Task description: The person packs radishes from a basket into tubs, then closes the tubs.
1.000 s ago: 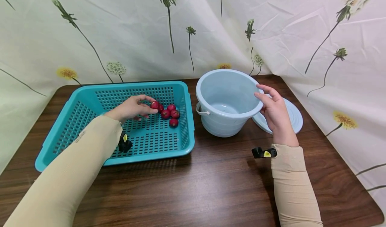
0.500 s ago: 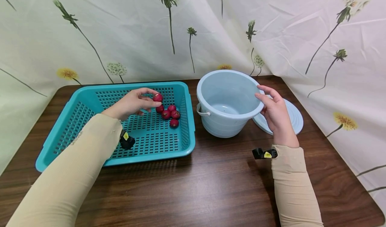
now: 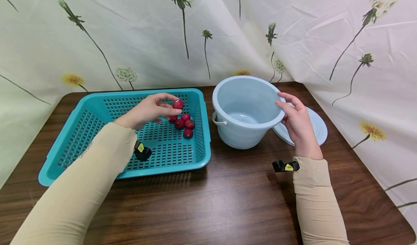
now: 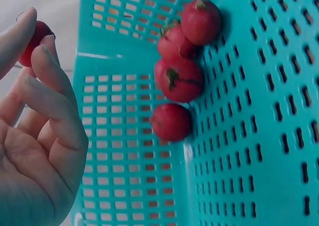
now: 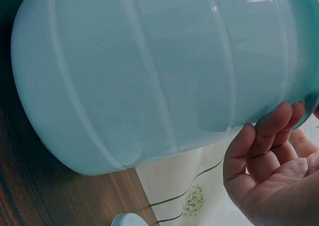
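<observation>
Tabletop [image 3: 228, 205] bears a lid [image 3: 317, 125]; left fingers [image 3: 167, 96] hold a radish [image 3: 177, 104], right fingers [image 3: 292, 98] a bucket [image 3: 241, 138].

There were six radishes [image 3: 188, 133], one basket [image 3: 163, 170], one bucket [image 3: 241, 139] with one handle [image 3: 220, 122], one lid [image 3: 317, 127], two hands [image 3: 146, 111], two sleeves [image 3: 81, 187], two black wrist devices [image 3: 142, 152] and one surface [image 3: 228, 201].

Long, close-fitting cream sleeves cover both arms: the left sleeve [image 3: 81, 180] has a faint line of dark lettering [image 3: 86, 150], too small to read, and the right sleeve [image 3: 317, 201] has a wide band at its cuff [image 3: 311, 170] and fine creases below. The left camera [image 3: 142, 152] and right camera [image 3: 285, 166] are small, black and yellow-labelled. The left hand [image 3: 151, 110] and right hand [image 3: 298, 123] are bare.
</observation>
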Demonstrator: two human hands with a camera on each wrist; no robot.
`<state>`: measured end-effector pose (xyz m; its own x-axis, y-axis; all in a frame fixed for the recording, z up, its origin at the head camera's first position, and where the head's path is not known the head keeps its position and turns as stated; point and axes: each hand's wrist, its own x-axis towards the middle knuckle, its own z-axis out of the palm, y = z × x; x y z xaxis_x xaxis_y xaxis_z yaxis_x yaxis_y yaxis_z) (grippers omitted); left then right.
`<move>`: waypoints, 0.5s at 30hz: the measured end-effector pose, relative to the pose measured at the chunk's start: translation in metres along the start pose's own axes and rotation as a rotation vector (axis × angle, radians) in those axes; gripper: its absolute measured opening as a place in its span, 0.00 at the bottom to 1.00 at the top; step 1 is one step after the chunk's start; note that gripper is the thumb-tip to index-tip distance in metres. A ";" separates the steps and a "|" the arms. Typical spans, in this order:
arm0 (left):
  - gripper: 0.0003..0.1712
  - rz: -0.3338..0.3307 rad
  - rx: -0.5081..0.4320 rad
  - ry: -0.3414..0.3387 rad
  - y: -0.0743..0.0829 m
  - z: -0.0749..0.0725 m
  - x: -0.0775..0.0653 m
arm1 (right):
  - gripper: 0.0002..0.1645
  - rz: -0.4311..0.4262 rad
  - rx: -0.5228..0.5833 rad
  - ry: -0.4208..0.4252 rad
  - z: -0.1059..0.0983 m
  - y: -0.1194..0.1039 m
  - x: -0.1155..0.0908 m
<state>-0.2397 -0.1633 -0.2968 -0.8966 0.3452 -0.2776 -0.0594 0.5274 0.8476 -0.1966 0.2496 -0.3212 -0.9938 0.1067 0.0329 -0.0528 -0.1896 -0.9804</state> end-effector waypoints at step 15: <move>0.29 0.043 -0.036 0.018 0.019 0.014 0.000 | 0.16 0.012 0.022 -0.005 -0.002 0.000 0.001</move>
<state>-0.2346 -0.1424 -0.2871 -0.9063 0.3531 -0.2324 -0.0359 0.4836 0.8746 -0.1974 0.2518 -0.3216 -0.9948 0.0990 0.0217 -0.0425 -0.2124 -0.9763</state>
